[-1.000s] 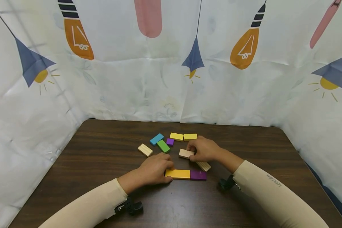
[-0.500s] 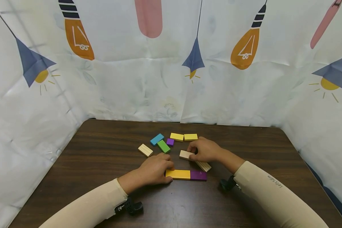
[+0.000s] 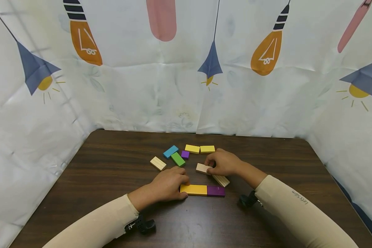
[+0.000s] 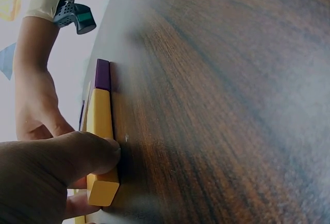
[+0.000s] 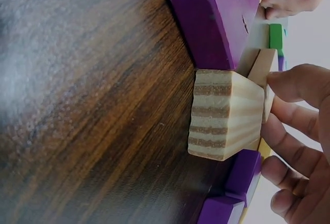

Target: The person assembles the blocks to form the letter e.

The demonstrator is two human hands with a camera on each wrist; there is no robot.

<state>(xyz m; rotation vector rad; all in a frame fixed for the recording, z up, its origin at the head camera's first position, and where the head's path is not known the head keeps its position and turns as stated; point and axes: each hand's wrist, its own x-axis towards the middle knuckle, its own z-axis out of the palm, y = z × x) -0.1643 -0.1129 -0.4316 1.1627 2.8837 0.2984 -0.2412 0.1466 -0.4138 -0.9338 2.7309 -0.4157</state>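
My left hand (image 3: 170, 184) pinches the left end of a yellow block (image 3: 196, 189), thumb on the near side and fingers on the far side. A dark purple block (image 3: 216, 191) lies end to end with the yellow one. Farther back, my right hand (image 3: 224, 163) pinches a plain pale wooden block (image 3: 203, 168) between thumb and fingers. Under and beside that hand lies a striped wooden block (image 3: 221, 180); its ridged end shows in the right wrist view, close to the purple block (image 5: 216, 22). The right hand covers part of both wooden blocks.
Behind the hands lie a blue block (image 3: 171, 151), a green block (image 3: 178, 159), a small purple block (image 3: 185, 154) and two yellow blocks (image 3: 207, 149). Another wooden block (image 3: 158, 163) lies at the left. More purple blocks (image 5: 245, 175) show beyond the striped one. A printed curtain hangs behind the table (image 3: 111, 151).
My right hand and the pale wooden block have shifted very slightly to the right. The left hand and the yellow and purple row stay in place.
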